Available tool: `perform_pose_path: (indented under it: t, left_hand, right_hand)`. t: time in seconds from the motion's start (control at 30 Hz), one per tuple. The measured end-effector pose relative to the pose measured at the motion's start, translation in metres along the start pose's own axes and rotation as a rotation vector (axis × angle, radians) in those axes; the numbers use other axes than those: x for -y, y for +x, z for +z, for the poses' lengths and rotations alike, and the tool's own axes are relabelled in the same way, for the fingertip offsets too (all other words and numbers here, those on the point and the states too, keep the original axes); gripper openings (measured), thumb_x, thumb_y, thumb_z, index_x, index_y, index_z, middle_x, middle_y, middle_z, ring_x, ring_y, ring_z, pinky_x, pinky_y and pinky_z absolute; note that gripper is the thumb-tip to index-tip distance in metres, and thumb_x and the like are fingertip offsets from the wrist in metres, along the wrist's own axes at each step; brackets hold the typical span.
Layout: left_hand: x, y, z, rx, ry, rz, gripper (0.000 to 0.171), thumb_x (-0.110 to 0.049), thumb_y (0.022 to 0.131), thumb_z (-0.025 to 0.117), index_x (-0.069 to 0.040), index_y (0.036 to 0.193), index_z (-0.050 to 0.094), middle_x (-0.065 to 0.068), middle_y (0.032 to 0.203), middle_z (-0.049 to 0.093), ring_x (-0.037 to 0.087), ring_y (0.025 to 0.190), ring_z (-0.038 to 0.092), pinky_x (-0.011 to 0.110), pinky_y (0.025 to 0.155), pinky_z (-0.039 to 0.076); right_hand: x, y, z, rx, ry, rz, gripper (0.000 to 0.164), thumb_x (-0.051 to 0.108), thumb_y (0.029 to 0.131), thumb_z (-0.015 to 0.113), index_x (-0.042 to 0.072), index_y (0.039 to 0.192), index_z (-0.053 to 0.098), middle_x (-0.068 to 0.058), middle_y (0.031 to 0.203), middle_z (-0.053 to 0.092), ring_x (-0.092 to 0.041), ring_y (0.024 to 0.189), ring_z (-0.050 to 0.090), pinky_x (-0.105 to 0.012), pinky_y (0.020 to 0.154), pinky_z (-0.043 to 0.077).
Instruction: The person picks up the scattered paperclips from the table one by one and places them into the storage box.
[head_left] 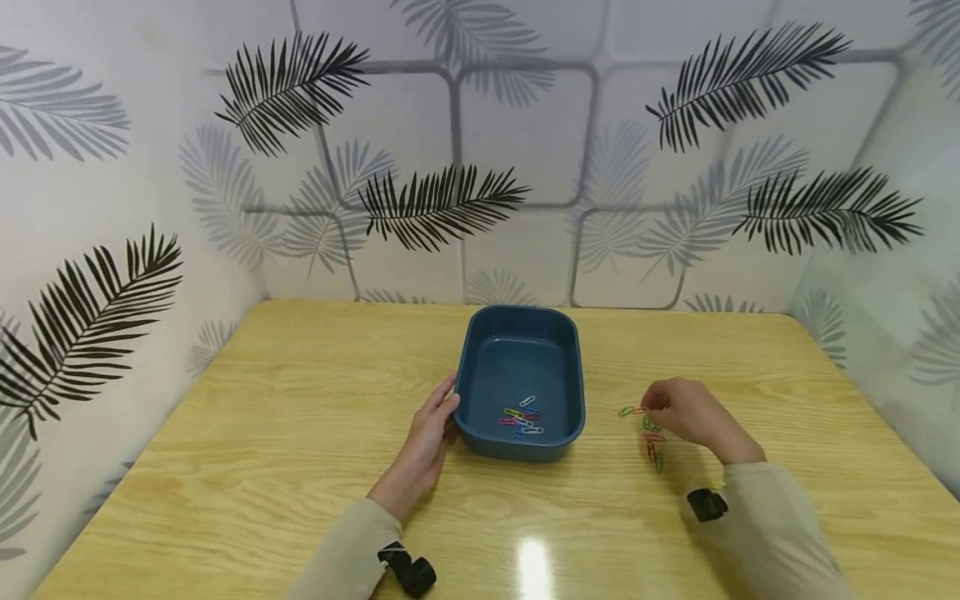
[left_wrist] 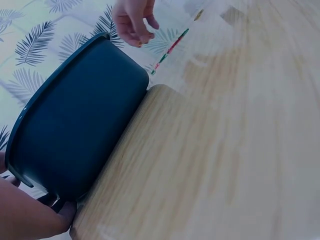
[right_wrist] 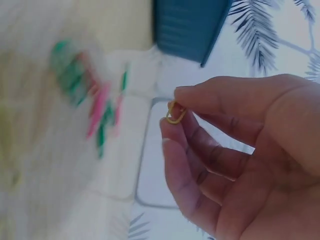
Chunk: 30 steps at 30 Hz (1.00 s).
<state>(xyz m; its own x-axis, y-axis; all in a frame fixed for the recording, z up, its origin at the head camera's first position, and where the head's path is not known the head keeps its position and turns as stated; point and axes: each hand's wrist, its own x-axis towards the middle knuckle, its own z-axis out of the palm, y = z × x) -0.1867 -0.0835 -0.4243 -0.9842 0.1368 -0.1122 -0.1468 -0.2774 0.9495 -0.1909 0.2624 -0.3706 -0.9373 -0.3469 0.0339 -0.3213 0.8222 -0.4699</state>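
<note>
"What's in the right hand [head_left: 693,414]?"

"A small yellow wire paper clip [right_wrist: 175,119], pinched between thumb and fingertips, beside scattered green, pink and orange paper clips [head_left: 651,451] on the pale wooden table [head_left: 330,367]."

"And the left hand [head_left: 426,446]?"

"Against the near-left wall of that deep blue rounded tray [head_left: 513,362]; I can't tell how far its fingers curl. Mixed-colour clips [head_left: 532,431] lie inside, toward us."

A deep blue tray [head_left: 517,367] stands upright, the left hand [head_left: 423,442] holding its side; mixed-colour paper clips [head_left: 513,413] lie in its near end; loose green and reddish clips [head_left: 651,451] lie to its right; the right hand [head_left: 690,415] pinches a yellow clip [right_wrist: 175,120].
</note>
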Motion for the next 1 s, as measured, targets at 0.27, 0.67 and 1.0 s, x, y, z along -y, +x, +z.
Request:
perform_pose_path:
  t: [0.27, 0.67, 1.0]
  left_hand:
    - [0.002, -0.003, 0.0, 0.006, -0.005, 0.0, 0.051, -0.019, 0.106, 0.038, -0.009, 0.154, 0.025, 0.02, 0.152, 0.031, 0.035, 0.136, 0.034, 0.049, 0.111, 0.022]
    - [0.001, -0.001, 0.0, 0.01, -0.01, -0.001, 0.051, -0.019, 0.106, 0.038, -0.008, 0.154, 0.024, 0.02, 0.152, 0.031, 0.036, 0.136, 0.033, 0.048, 0.111, 0.022]
    - [-0.001, -0.002, 0.001, 0.015, 0.001, 0.007, 0.05, -0.019, 0.106, 0.037, -0.009, 0.154, 0.025, 0.02, 0.152, 0.032, 0.035, 0.136, 0.034, 0.046, 0.109, 0.025]
  right_hand:
    - [0.028, 0.014, -0.003, -0.08, 0.103, -0.008, 0.008, 0.005, 0.091, 0.064, 0.0, 0.094, 0.068, -0.005, 0.086, 0.067, -0.021, 0.074, 0.062, -0.039, 0.068, 0.051]
    - [0.061, 0.037, 0.001, -0.199, 0.218, 0.011, 0.01, 0.007, 0.09, 0.067, 0.001, 0.097, 0.068, -0.009, 0.091, 0.069, -0.027, 0.086, 0.065, -0.043, 0.076, 0.052]
    - [0.076, 0.052, 0.012, -0.231, 0.24, -0.011, 0.01, 0.005, 0.09, 0.067, 0.0, 0.098, 0.069, -0.011, 0.093, 0.069, -0.028, 0.088, 0.065, -0.044, 0.08, 0.052]
